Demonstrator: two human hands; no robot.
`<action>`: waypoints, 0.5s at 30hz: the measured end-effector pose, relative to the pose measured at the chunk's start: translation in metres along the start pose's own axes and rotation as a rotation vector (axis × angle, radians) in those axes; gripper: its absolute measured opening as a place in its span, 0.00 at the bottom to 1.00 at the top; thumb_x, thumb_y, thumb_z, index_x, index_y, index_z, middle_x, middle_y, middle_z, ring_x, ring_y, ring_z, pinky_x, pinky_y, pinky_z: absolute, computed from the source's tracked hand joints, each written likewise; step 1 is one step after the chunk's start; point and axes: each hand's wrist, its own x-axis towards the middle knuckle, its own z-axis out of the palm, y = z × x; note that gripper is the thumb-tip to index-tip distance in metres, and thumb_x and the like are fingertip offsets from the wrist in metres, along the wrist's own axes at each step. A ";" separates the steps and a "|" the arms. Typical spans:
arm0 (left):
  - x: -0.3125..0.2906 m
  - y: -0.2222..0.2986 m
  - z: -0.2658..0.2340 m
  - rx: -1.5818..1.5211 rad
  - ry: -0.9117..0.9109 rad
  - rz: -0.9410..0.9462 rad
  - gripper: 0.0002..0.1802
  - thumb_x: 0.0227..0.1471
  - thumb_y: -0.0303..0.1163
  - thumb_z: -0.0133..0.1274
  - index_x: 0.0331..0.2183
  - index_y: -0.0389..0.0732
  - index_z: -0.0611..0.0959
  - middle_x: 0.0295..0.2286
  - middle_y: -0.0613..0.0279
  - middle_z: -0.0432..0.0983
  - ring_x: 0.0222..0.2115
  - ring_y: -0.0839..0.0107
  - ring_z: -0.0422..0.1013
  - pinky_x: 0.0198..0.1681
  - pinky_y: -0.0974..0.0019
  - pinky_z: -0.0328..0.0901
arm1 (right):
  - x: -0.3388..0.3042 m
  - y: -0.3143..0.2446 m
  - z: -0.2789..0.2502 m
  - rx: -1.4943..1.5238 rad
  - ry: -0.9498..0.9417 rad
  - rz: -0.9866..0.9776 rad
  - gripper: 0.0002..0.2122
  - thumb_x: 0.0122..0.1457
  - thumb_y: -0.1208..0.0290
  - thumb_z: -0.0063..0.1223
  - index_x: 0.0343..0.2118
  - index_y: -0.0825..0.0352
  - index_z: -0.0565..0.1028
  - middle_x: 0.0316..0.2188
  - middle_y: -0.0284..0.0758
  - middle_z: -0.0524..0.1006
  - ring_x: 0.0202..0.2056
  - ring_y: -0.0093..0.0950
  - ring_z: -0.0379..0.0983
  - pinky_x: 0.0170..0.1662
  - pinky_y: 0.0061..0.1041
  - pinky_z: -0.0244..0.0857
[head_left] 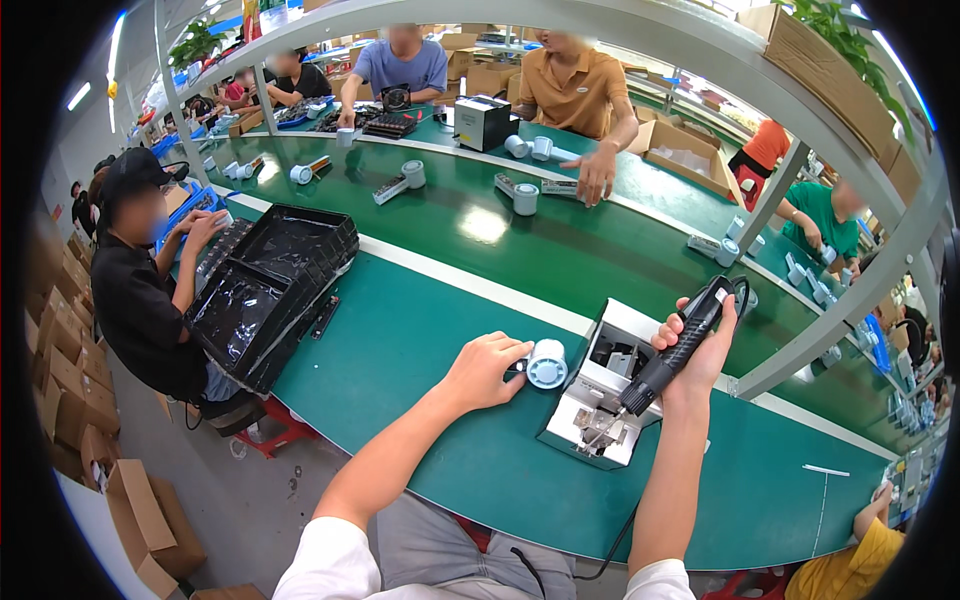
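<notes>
Grasping a black electric screwdriver point(682, 342), the right grip point(706, 352) angles it down over an open white box point(597, 385), beside the white-and-blue round unit point(547, 368) the left grip point(488, 371) holds on the green desk point(400, 310), apparently unfinished.

Tube lights point(78, 96) glare above us in this busy hall. A pale metal frame point(400, 17) spans the long green table point(395, 300), leafy plants point(845, 45) perch up high, and cardboard boxes point(150, 515) crowd the grey floor point(235, 500) near a red stool point(285, 430).
</notes>
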 end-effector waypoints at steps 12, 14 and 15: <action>0.000 -0.001 0.000 -0.002 0.008 0.003 0.22 0.38 0.27 0.64 0.41 0.35 0.83 0.34 0.56 0.81 0.35 0.60 0.74 0.39 0.60 0.71 | 0.001 0.000 0.000 0.014 -0.007 0.011 0.28 0.62 0.38 0.40 0.32 0.66 0.69 0.15 0.32 0.66 0.16 0.23 0.62 0.20 0.23 0.60; 0.000 -0.001 0.000 -0.001 0.007 0.002 0.22 0.38 0.27 0.64 0.40 0.35 0.83 0.34 0.56 0.81 0.35 0.60 0.75 0.39 0.60 0.71 | 0.000 0.000 0.000 0.012 -0.006 0.012 0.28 0.62 0.38 0.40 0.32 0.66 0.69 0.15 0.32 0.66 0.16 0.23 0.62 0.20 0.23 0.60; -0.001 -0.001 0.000 0.000 0.006 0.000 0.22 0.38 0.27 0.64 0.40 0.35 0.83 0.34 0.56 0.81 0.35 0.60 0.75 0.39 0.60 0.71 | 0.000 0.000 0.000 0.009 -0.006 0.011 0.28 0.62 0.38 0.40 0.32 0.66 0.69 0.15 0.32 0.66 0.16 0.23 0.62 0.20 0.23 0.60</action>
